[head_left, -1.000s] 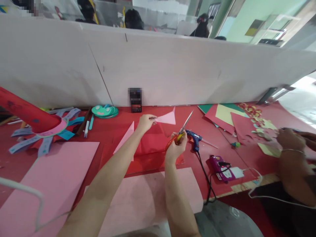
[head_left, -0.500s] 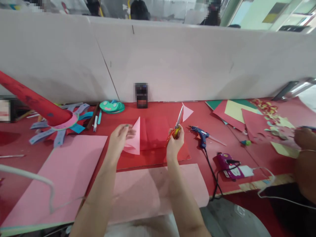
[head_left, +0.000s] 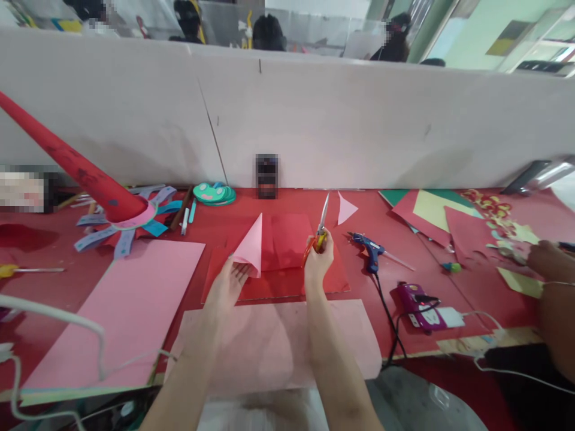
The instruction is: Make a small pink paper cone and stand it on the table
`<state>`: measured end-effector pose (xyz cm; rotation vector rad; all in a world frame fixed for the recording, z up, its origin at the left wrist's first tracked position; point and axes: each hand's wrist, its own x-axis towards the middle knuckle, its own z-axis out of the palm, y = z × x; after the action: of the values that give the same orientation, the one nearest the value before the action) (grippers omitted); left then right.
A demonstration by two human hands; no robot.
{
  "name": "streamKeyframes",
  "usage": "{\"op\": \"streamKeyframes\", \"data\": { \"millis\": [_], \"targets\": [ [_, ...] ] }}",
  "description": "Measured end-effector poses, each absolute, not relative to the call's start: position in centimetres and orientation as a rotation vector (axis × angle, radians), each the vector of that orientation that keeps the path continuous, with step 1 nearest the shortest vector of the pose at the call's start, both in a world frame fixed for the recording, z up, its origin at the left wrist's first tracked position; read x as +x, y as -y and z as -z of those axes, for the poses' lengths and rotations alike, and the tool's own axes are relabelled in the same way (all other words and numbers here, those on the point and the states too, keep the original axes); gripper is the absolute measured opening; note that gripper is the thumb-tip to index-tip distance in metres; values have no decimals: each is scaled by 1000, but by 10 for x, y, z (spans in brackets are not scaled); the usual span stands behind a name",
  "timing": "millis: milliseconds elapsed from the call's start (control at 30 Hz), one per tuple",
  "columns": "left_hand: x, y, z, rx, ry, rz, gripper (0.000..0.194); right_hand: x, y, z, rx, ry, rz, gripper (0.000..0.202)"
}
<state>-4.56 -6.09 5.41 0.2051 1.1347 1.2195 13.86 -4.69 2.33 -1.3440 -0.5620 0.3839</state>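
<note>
My left hand (head_left: 233, 278) is at the lower edge of a folded pink paper piece (head_left: 252, 246), holding it with the thumb hidden behind the paper. Scissors (head_left: 322, 221) with red and yellow handles point upward in my right hand (head_left: 320, 254), whose fingers are wrapped round the handles. Between the hands lies a red sheet (head_left: 287, 242) on a larger red board (head_left: 274, 286). A small pink triangle (head_left: 346, 209) rests on the table just beyond the scissors.
On the right are a blue glue gun (head_left: 371, 250), a purple box (head_left: 417, 306) with cables, coloured paper scraps (head_left: 440, 206) and another person's hand (head_left: 550, 260). A red cone (head_left: 81, 173) and pink sheets (head_left: 130, 299) are at the left.
My left hand has gone from beside the pink paper to its lower edge and now grips it. The scissors have come away from the small pink triangle. The view has shifted slightly.
</note>
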Motion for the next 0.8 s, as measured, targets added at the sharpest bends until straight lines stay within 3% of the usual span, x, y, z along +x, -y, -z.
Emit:
{"op": "streamKeyframes", "data": {
  "millis": [333, 600, 800],
  "targets": [
    [-22, 22, -42, 53, -1121, -1394, 8, 134, 46, -22, -1288, 551, -537, 49],
    [-5, 28, -30, 419, -894, -1350, 20, 118, 42, -18, -1093, 485, -1041, 58],
    [-4, 34, -21, 397, -823, -1272, 29, 110, 45, -20, -1063, 470, -1146, 60]
  ]
}}
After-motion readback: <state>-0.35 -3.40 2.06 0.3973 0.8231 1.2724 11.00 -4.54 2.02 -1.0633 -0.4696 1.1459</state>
